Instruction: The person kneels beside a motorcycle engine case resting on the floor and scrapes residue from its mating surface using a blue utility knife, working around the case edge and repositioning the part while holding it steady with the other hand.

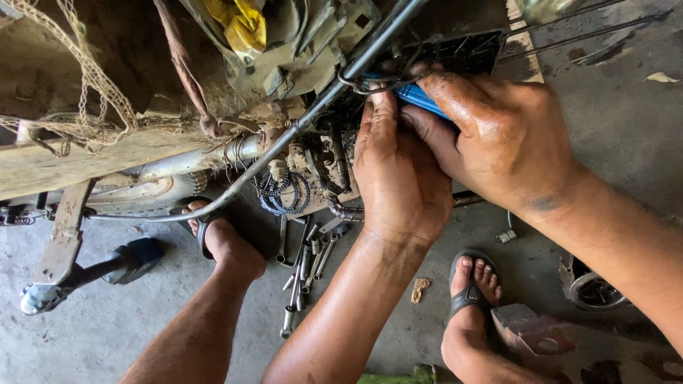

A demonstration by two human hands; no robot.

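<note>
Grey concrete floor (107, 334), stained. On it: loose pile of wrenches & sockets (304, 267), 1 small metal fitting (506, 236), a tan scrap (420, 288), 2 sandalled feet.

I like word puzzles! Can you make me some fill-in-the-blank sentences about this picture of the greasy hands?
1. The right hand grips a tool with a ____ plastic handle.
2. The loose metal sockets and wrenches lie on the grey concrete ____.
3. The cloth tucked in the machine up top is ____.
4. The left hand lies ____ the right hand.

Missing words: blue; floor; yellow; against
</note>
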